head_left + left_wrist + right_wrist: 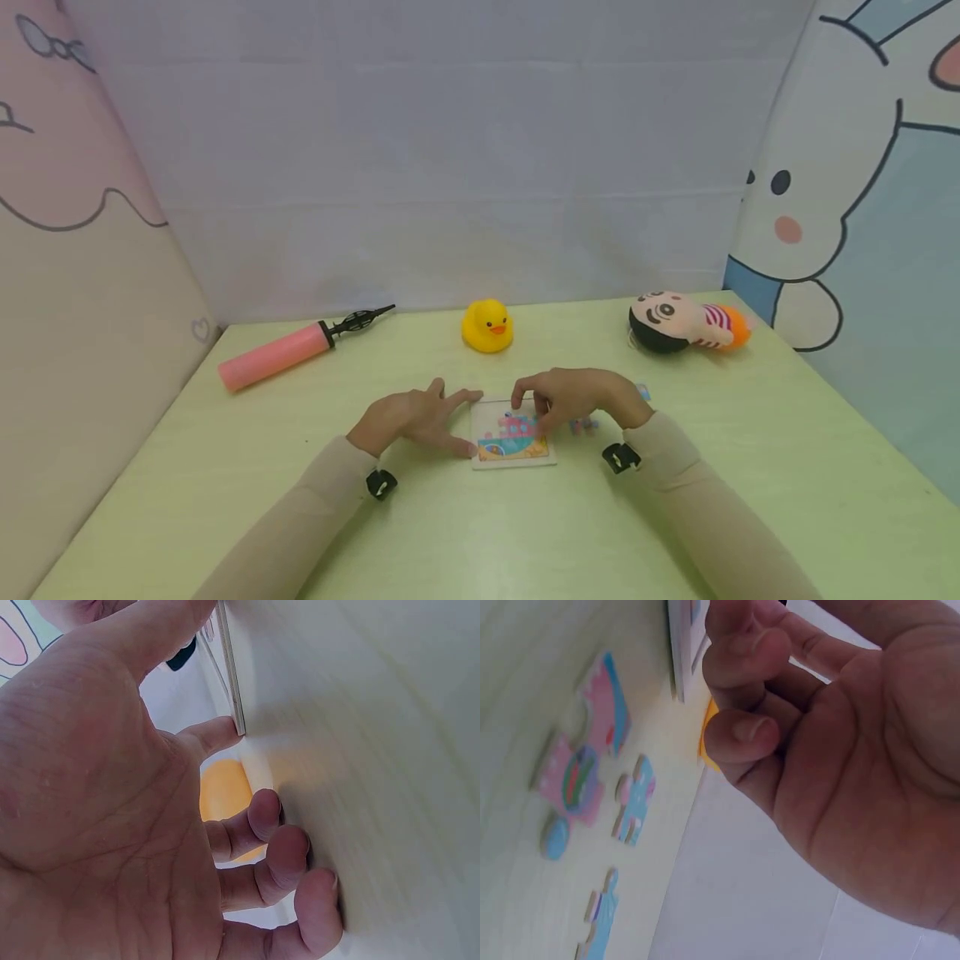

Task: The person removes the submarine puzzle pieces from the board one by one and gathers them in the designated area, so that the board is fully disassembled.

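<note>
While our left hand (pixel 408 417) rests flat-fingered against the puzzle board (pixel 513 437) at the near centre to steady it, our right hand (pixel 573 398) curls over it; whether it pinches a piece we cannot tell, and loose pieces (pixel 581 776) wait just right.

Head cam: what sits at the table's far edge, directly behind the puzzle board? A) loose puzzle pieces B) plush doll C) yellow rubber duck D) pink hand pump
C: the yellow rubber duck stands at the far edge straight behind the square jigsaw puzzle board; the pink hand pump lies far left and the plush doll far right.
</note>
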`<action>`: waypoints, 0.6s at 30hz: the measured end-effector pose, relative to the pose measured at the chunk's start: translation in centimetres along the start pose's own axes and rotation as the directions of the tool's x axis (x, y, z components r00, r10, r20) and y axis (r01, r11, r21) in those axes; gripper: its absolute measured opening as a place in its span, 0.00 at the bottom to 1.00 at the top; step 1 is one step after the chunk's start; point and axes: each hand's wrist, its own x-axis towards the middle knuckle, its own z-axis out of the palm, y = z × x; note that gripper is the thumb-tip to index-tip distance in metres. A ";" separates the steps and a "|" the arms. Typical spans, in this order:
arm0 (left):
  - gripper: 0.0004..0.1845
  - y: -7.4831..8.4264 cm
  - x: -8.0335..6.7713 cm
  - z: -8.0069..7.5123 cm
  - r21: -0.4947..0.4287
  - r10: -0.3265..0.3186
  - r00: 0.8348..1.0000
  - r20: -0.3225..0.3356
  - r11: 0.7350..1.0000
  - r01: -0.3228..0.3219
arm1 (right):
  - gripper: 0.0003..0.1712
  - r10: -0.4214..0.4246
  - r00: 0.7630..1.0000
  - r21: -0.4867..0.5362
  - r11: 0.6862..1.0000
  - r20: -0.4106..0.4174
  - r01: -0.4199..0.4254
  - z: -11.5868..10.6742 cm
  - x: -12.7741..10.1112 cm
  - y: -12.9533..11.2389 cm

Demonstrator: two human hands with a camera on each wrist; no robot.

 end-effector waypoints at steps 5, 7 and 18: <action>0.48 0.0 -0.1 0.0 -0.011 0.006 1.000 0.006 1.000 -0.005 | 0.22 0.033 0.999 0.016 0.999 0.010 -0.033 0.8 0.7 -0.7; 0.48 0.0 0.0 0.1 -0.016 0.007 1.000 0.012 1.000 -0.007 | 0.23 0.058 0.998 0.004 0.998 0.003 -0.058 1.2 0.9 -0.8; 0.48 -0.2 0.1 -0.2 -0.002 0.009 1.000 0.010 1.000 -0.009 | 0.24 0.079 0.997 -0.050 0.996 0.005 -0.079 1.4 1.1 -1.5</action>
